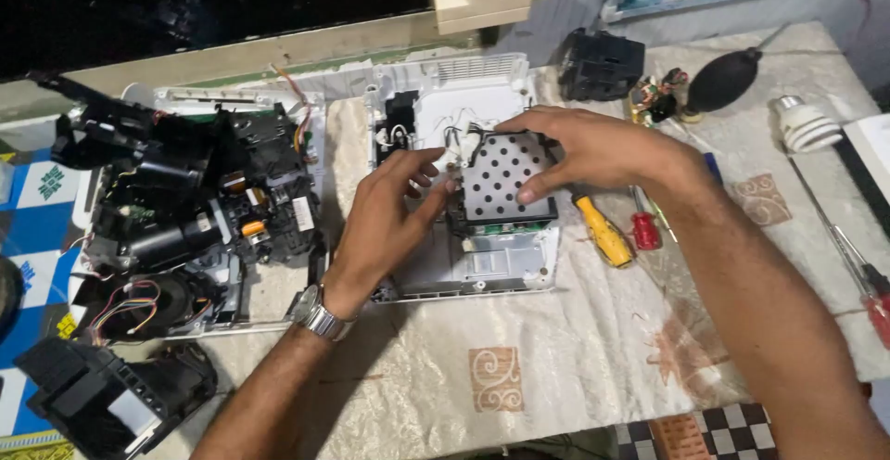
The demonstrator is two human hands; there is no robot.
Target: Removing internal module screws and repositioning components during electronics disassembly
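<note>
At the far left lies a dismantled black assembly (185, 210) with loose coloured wires, and a black housing (102, 395) sits below it near the table edge. Your left hand (385, 214), a metal watch (320, 312) on its wrist, has its fingers curled against the left edge of the perforated metal plate (505, 182). That plate sits inside the open white casing (464, 265) at the table's middle. Your right hand (593, 149) grips the plate from above, thumb pressed on its lower right part. Just beside it lie a yellow-handled screwdriver (603, 233) and a small red one (644, 228); a black rubber blower (723, 80) rests farther right.
</note>
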